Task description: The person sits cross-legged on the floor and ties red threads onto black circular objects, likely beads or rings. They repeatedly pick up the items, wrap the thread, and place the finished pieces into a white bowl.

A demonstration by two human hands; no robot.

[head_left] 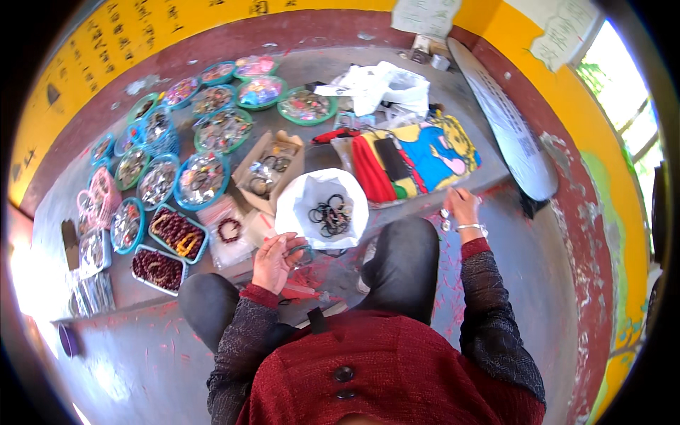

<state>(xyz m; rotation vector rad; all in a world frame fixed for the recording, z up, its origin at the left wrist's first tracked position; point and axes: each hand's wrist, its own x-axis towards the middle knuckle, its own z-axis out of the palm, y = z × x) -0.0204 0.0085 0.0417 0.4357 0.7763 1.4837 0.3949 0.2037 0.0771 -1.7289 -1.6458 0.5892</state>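
Observation:
My left hand (275, 262) is closed just in front of the white bag, its fingertips pinched together. A dark cord loop (304, 255) hangs at its fingers, and a speck of red shows at the fingertips. My right hand (463, 205) is raised on the right, fingers curled closed; what they hold is too small to make out. Small silvery pieces (445, 218) show beside that hand; whether they hang from it I cannot tell. A pale bracelet (470, 227) circles my right wrist. Between my hands, the open white bag (289, 205) contains several black cord loops (330, 217).
Several round baskets of trinkets (202, 180) crowd the platform's left side. Two trays of dark red beads (159, 268) stand near its edge. A cardboard box (249, 185) adjoins the white bag. A colourful cloth (432, 159) lies right, below a long wrapped board (503, 113). Red thread scraps litter the floor.

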